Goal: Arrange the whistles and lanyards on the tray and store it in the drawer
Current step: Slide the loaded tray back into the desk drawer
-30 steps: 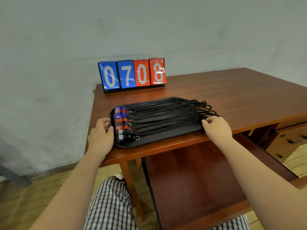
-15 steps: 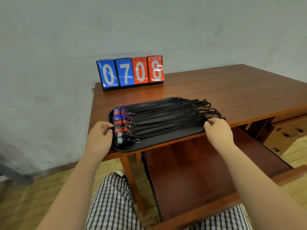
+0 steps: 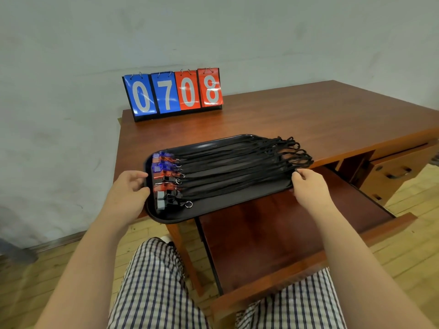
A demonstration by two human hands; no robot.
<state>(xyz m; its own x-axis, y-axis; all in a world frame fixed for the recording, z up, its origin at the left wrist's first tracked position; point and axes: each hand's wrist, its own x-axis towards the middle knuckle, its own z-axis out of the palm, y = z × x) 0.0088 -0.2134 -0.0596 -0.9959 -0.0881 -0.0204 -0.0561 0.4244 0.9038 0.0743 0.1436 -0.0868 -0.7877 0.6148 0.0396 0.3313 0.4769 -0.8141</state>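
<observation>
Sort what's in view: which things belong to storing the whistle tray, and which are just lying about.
Part of the job:
tray
whistles
lanyards
open drawer
left hand
right hand

Just there:
scoreboard
closed drawer

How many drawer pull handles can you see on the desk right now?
2: one drawer handle on the right-hand drawer front, a lower handle beneath it, partly cut off. Others may be hidden.

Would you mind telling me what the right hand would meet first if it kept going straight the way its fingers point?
The right hand points up and away toward the desk, so it would likely first meet the lanyards' looped ends overhanging the tray; depth is uncertain.
</observation>
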